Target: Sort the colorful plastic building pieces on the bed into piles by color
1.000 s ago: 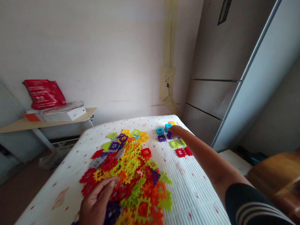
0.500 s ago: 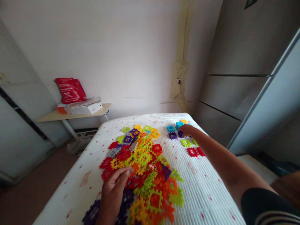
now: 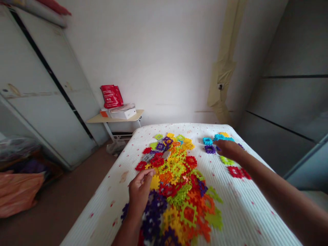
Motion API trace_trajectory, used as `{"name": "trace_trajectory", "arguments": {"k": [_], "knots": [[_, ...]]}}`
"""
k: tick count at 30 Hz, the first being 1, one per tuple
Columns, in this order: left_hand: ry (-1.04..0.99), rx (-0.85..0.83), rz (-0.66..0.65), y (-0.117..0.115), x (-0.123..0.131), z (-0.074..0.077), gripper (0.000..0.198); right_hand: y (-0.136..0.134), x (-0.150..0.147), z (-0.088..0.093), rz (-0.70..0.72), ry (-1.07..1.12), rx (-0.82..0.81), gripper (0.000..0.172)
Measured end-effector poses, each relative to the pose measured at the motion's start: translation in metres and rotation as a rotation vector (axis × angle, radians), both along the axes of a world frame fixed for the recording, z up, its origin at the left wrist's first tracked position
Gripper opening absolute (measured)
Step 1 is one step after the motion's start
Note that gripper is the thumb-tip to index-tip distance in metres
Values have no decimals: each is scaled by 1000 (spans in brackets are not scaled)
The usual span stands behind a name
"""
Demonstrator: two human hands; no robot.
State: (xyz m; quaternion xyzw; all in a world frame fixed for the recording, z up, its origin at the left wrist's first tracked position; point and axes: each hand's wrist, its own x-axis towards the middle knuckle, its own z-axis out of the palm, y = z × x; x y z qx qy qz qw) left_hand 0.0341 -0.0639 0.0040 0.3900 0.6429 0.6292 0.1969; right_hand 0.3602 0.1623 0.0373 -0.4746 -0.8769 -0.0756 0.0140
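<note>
Right hand (image 3: 225, 147) is fingers-down at a purple piece (image 3: 218, 149), far right; its opening and grip are indeterminate. Nearby pieces (image 3: 234, 172) lie colour-grouped, apparently for separation. Left hand (image 3: 140, 186) pinches thumb to forefinger at the left edge of the pile (image 3: 174, 161), hold unclear. Far left, the red bag (image 3: 111, 96) hides any contents.

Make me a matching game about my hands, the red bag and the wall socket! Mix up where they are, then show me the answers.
Things:
1. Left hand
2. Right hand
3. Red bag
4. Wall socket

Places:
A. By the white box
B. At the blue and purple pieces
C. Beside tan tape
D. At the left edge of the big pile of pieces

Right pairs: 1-D, 2-B, 3-A, 4-C
</note>
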Motion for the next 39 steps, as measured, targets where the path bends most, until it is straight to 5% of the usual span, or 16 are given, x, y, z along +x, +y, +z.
{"name": "trace_trajectory", "arguments": {"k": [8, 14, 20, 24, 26, 30, 39], "knots": [[-46, 185, 291, -23, -30, 19, 27, -115, 1, -55, 304, 252, -45, 28], [178, 31, 227, -58, -42, 8, 26, -134, 6, -78, 330, 354, -86, 36], [778, -80, -145, -104, -51, -34, 58, -139, 8, -75, 281, 480, 0, 37], [1068, -229, -353, -121, -45, -49, 99, -179, -4, -72, 492, 463, 46, 78], [1143, -300, -408, -120, -39, -51, 109, -204, -14, -75, 613, 414, 27, 89], [1205, -320, -410, -107, -23, -52, 103, -235, -33, -80, 746, 324, -25, 86], [1138, -252, -315, -78, -6, -56, 83, -213, -64, -65, 829, 297, -8, 68]]}}
